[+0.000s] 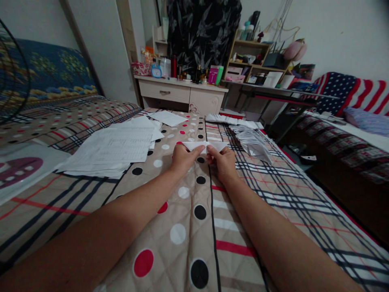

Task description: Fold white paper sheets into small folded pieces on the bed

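Between my two hands is a small folded piece of white paper point(216, 144), wide and pointed at both ends, held just above the bedspread. My left hand point(184, 156) pinches its left half with the thumb on top. On the other half, the thumb and fingers of my right hand point(223, 158) are closed, close to the middle. The thumbs nearly meet at the centre. To the left lies a spread stack of printed paper sheets point(121, 142). A row of folded white papers point(251, 142) lies to the right, with another folded bundle point(232, 121) behind it.
All this rests on a quilted bedspread point(174, 198) with dots and plaid. A plastic bag point(27, 166) lies at the left edge. Beyond the bed stand a white dresser point(170, 91) holding bottles and a small shelf point(252, 61). The bed's right edge drops to a dark floor.
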`<action>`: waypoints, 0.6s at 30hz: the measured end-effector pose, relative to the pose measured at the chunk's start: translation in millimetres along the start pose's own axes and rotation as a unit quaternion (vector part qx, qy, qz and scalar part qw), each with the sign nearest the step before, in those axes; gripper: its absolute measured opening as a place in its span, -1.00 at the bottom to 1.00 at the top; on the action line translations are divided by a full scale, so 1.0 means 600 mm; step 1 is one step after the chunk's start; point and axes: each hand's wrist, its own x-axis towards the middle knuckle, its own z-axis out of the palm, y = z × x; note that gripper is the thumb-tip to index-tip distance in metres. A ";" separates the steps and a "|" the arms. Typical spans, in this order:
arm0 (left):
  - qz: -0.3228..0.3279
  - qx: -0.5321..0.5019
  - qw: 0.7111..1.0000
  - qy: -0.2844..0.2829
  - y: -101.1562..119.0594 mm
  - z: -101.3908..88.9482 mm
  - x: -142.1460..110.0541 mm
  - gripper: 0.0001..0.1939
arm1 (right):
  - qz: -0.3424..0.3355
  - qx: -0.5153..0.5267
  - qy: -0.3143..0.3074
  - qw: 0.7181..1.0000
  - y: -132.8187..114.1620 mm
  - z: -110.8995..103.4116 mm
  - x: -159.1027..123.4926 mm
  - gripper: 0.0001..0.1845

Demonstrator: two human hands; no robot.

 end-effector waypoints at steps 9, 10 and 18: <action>-0.038 -0.037 0.997 -0.049 0.011 -0.005 0.012 -0.74 | 0.009 0.011 -0.028 0.999 -0.003 -0.001 0.000 -0.65; -0.045 -0.028 0.997 -0.049 0.013 -0.007 0.014 -0.68 | 0.015 0.011 -0.038 0.999 -0.002 0.000 0.000 -0.62; -0.040 0.011 0.998 -0.041 0.006 -0.014 0.021 -0.47 | 0.015 0.023 -0.078 0.997 -0.002 0.004 -0.003 -0.57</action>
